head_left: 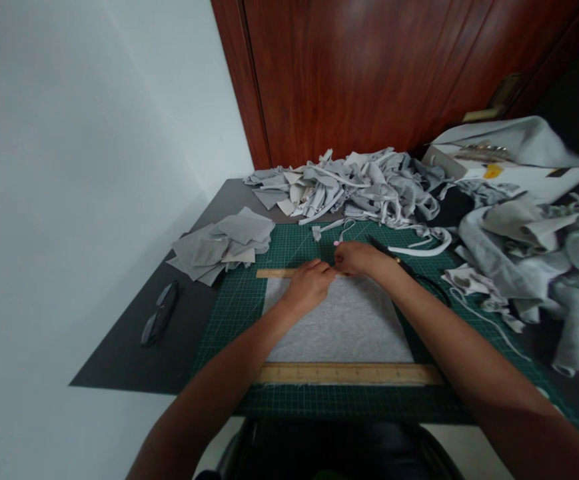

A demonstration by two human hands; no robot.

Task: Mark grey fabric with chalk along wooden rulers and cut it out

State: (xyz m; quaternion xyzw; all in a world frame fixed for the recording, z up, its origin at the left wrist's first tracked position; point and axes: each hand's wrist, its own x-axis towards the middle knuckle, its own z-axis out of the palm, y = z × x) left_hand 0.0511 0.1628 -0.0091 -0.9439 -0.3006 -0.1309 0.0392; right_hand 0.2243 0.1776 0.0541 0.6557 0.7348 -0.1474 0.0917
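Note:
A piece of grey fabric [342,323] lies flat on a green cutting mat [234,310]. Along its far edge runs a narrow wooden ruler [272,273], largely covered by my hands. My left hand [312,283] presses down on that ruler with its fingers bent and close together. Just right of it, my right hand [356,259] is closed in a pinch at the fabric's far edge. A small pink tip shows above its fingers; what it belongs to is hidden. A wider wooden ruler [344,373] lies across the fabric's near edge.
Black-handled scissors [406,267] lie beside my right forearm. Cut grey fabric pieces [219,243] are stacked at left, near eyeglasses [160,313]. Scraps [359,183] are heaped at the back. More cloth [524,247] and a white box [514,177] stand right. A white wall [119,167] borders the left.

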